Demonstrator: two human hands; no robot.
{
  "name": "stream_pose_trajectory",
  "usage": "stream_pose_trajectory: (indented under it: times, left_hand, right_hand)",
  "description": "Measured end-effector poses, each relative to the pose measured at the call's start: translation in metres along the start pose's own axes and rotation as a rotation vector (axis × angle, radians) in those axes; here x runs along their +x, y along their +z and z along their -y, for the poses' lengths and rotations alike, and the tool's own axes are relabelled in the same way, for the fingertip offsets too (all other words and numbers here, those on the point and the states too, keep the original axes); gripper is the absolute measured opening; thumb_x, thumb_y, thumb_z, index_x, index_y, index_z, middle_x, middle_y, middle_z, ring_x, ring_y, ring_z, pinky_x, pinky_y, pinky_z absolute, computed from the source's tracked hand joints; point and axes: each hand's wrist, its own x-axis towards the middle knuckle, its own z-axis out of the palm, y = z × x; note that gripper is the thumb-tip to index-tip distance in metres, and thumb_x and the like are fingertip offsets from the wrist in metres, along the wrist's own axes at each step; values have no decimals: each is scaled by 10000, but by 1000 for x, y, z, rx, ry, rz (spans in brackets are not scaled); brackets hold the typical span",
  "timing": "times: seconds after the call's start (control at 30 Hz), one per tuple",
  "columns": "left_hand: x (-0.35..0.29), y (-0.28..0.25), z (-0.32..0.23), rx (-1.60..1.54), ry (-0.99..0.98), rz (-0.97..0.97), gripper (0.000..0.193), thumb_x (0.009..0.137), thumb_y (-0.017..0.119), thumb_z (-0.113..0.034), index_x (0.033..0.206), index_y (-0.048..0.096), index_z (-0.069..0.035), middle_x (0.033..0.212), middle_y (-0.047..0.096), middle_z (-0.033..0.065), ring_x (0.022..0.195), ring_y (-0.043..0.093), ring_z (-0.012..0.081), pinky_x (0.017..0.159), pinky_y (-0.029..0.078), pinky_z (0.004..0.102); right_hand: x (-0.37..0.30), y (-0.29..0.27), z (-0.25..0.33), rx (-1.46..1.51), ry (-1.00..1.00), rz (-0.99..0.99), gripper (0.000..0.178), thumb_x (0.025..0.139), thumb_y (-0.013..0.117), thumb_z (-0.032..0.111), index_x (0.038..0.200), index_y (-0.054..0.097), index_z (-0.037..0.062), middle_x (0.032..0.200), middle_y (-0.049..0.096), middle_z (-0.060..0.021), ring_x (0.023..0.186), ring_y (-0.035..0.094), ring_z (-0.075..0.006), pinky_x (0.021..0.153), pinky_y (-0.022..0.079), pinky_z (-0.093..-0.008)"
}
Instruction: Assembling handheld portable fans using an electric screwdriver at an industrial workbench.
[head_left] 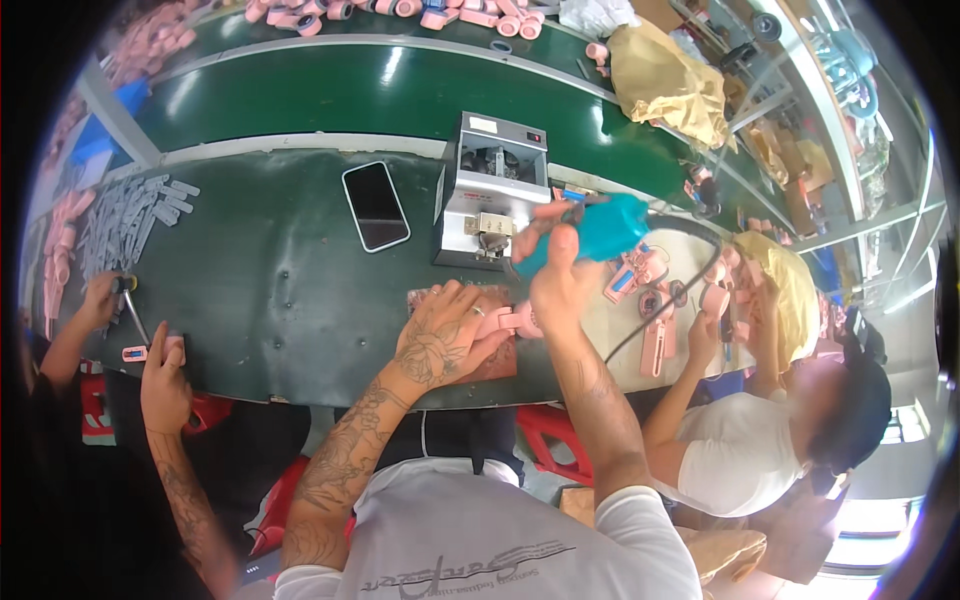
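My right hand (562,275) is closed round a teal corded power screwdriver (612,228), held in front of the grey metal screw feeder (490,190). The screwdriver's tip is hidden behind my fingers, so I cannot tell whether it touches the feeder. Low on the bench, my left hand (445,335) grips a pink plastic part (515,320) with a round end, its fingers over part of it. Beneath that part lies a worn reddish pad (490,368).
A phone (376,207) lies left of the feeder. Grey strips (135,215) are heaped at the left, near a co-worker's hands with a screwdriver. Pink assemblies (655,330) and another co-worker are at the right. A green conveyor (300,90) runs behind; the black cable (690,295) loops rightward.
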Motion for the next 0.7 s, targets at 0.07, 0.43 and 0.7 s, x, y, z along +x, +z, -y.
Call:
stream_pose_trajectory:
  times: [0.07, 0.43, 0.7]
  left_hand:
    - [-3, 3, 0, 1, 9, -22, 403, 900, 671, -387, 1108, 700, -43, 1124, 623, 150, 1062, 566, 344, 955, 467, 495]
    - [-3, 3, -1, -49, 9, -42, 318, 920, 625, -298, 1108, 699, -52, 1110, 620, 143, 1059, 567, 337, 942, 472, 489]
    - [-3, 1, 0, -20, 17, -20, 328, 919, 621, -280, 1142, 703, -55, 1110, 614, 125, 1063, 556, 340, 949, 463, 496]
  right_hand:
    - [17, 6, -12, -17, -104, 40, 326, 1028, 626, 303, 1082, 580, -16, 735, 612, -42, 660, 584, -132, 627, 472, -284]
    - [10, 10, -23, -90, -52, 80, 312, 1017, 651, 302, 951, 583, 5, 697, 609, -26, 616, 570, -118, 580, 460, -273]
    - [-48, -29, 20, -27, 31, 46, 573, 965, 686, 496, 1123, 575, -44, 735, 592, -50, 647, 595, -151, 606, 474, -283]
